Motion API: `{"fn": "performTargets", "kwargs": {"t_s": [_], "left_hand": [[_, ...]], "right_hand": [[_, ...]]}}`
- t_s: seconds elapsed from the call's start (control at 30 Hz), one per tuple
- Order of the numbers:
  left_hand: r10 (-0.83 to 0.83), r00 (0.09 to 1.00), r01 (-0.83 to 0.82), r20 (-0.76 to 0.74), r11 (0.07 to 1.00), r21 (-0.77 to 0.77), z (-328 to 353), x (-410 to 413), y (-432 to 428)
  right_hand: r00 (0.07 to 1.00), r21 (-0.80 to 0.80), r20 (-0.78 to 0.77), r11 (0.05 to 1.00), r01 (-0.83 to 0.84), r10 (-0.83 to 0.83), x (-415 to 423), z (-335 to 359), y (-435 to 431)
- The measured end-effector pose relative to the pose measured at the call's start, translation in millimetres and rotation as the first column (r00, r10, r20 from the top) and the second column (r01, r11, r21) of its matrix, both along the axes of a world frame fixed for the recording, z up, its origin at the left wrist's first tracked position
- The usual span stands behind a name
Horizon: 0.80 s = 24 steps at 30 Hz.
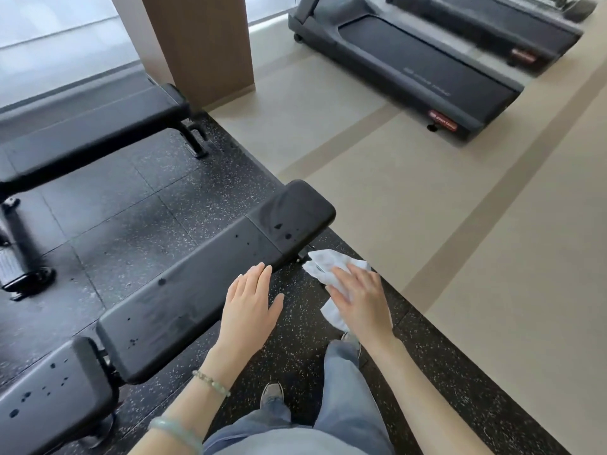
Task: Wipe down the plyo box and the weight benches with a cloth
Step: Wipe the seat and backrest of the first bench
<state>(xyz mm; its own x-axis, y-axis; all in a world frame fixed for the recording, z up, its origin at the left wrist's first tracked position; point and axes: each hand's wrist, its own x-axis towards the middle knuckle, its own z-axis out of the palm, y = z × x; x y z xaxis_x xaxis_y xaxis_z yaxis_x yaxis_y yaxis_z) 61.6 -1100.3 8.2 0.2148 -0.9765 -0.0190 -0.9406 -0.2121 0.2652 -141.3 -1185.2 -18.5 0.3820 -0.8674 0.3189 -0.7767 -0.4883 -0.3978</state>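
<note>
A black padded weight bench (pixel 203 277) runs diagonally from lower left to centre, with dark droplets and damp streaks on its pad. My left hand (pixel 251 303) hovers flat with straight fingers at the bench's near edge. My right hand (pixel 359 297) holds a white cloth (pixel 325 264) in the air, just off the bench's far end and above the floor. A second black bench (pixel 95 126) stands at the upper left. No plyo box is in view.
Speckled black rubber flooring (pixel 131 205) lies under the benches; beige floor (pixel 427 224) begins to the right. Two treadmills (pixel 427 67) stand at the upper right. A wooden pillar (pixel 200 41) rises behind the far bench. My legs and shoes (pixel 272 394) are at the bottom.
</note>
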Motion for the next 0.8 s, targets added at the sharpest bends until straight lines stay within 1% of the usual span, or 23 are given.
{"fn": "performTargets", "kwargs": {"t_s": [0.2,0.3,0.47,0.7,0.8], "left_hand": [[0.131,0.991,-0.131,-0.013,0.991,0.017,-16.0,-23.8,-88.9],[0.216,0.976,-0.215,-0.018,0.976,0.040,-20.8,-40.9,-132.2],[0.346,0.938,-0.344,-0.036,0.938,0.047,-31.4,-62.0,-196.3],[0.445,0.894,-0.439,-0.063,0.895,0.080,-50.8,-59.3,-255.8],[0.482,0.874,-0.475,-0.067,0.874,0.101,-66.9,-44.9,-275.6]], "right_hand": [[0.993,0.051,-0.025,0.992,-0.112,0.114,-15.6,-7.6,-106.5],[0.980,0.020,-0.035,0.980,-0.197,0.198,-25.4,-9.5,-165.2],[0.945,-0.032,0.002,0.945,-0.326,0.326,-33.5,-12.6,-252.2],[0.890,0.037,0.011,0.889,-0.456,0.456,-11.1,-38.0,-335.0],[0.881,0.083,0.010,0.878,-0.472,0.472,8.1,-55.3,-361.7]]}}
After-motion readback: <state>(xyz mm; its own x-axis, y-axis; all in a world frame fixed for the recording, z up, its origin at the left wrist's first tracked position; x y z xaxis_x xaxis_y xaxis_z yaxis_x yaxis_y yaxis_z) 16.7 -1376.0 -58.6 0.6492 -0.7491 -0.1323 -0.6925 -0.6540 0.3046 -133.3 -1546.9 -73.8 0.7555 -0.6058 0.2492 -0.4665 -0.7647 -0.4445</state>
